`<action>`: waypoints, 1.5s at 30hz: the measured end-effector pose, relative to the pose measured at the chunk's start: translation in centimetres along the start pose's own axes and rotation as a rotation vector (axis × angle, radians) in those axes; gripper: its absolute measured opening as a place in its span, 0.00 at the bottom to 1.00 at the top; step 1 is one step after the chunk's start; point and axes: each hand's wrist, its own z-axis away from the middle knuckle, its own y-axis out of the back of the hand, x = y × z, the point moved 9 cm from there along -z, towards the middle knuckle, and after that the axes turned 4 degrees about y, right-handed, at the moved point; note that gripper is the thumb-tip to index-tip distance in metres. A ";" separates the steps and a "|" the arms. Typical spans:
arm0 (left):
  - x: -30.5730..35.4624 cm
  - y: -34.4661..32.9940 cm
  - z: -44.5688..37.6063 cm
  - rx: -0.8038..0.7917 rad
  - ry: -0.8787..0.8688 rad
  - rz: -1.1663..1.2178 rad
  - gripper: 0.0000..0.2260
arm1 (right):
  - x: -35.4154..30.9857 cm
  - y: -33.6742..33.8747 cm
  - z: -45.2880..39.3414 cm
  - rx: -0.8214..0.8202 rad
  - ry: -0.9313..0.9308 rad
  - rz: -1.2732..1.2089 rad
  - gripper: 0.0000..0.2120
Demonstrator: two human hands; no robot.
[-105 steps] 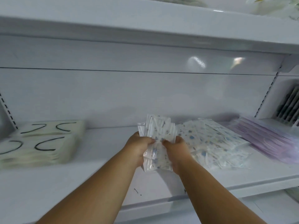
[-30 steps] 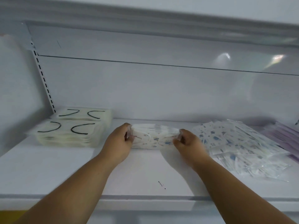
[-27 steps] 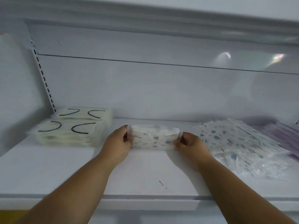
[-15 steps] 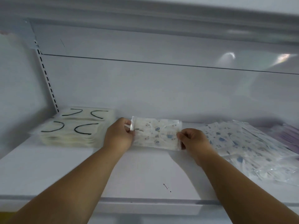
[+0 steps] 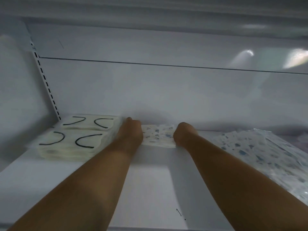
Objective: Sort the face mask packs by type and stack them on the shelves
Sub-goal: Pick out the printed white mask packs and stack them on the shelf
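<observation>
A small stack of clear-wrapped white face mask packs printed with blue figures (image 5: 158,135) lies flat on the white metal shelf (image 5: 150,184), close to the back wall, its long axis running left to right, parallel to the shelf's front edge. The left hand (image 5: 131,132) is at its left short end and the right hand (image 5: 183,133) at its right short end, both touching the stack; the fingers are hidden behind the knuckles, so whether they clasp the packs or merely press against the ends cannot be told. How many packs the stack holds cannot be counted through the blur.

Just beside the left hand stand two piles of cream-coloured mask packs with black ear loops (image 5: 78,139), one behind the other, each showing two black curved loops on top. To the right, apart from the right hand, spreads one loose heap of clear-wrapped blue-printed mask packs (image 5: 260,150), fanned untidily toward the shelf's right end
</observation>
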 end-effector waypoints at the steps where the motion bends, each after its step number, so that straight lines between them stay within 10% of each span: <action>1: 0.1 0.0 -0.2 0.008 -0.011 -0.003 0.13 | -0.2 0.0 -0.3 -0.007 0.002 0.033 0.13; 15: 0.9 0.7 -0.8 -0.007 -0.066 -0.122 0.15 | 0.0 0.2 -1.2 0.067 -0.020 0.053 0.08; 26: 6.0 0.7 5.5 0.106 -0.449 0.259 0.15 | 0.0 2.4 2.5 0.245 0.104 -0.055 0.05; 38: 18.7 -0.5 11.7 -0.132 -0.507 0.346 0.15 | 12.2 11.2 10.4 0.386 0.096 0.161 0.11; 45: 27.5 -1.7 15.2 -0.258 -0.436 0.561 0.15 | 23.5 12.5 10.7 0.151 -0.191 0.303 0.49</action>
